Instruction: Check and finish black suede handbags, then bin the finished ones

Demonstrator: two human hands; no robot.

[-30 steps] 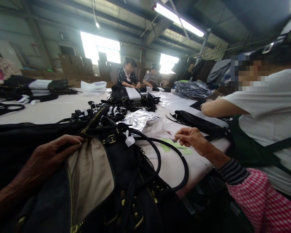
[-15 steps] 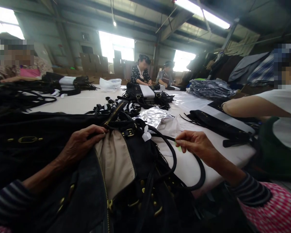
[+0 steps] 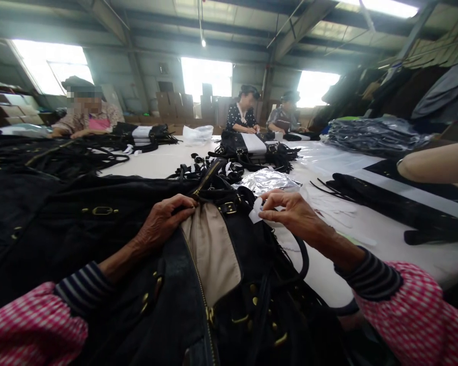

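The black handbag (image 3: pixel 229 284) is lying open in front of me at six o'clock on the white table (image 3: pixel 156 165). My left hand (image 3: pixel 164 223) is gripping its beige lining (image 3: pixel 211 249), while my right hand (image 3: pixel 293 213) is pinching the white tag (image 3: pixel 256 212) at one o'clock of that lining.

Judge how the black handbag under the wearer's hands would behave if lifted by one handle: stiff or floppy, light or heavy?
The black handbag would probably sag: its body lies slumped and creased, with the beige lining folded open under the left hand. The handles curve loosely, so they likely flop. Its many metal studs and buckles suggest some weight.
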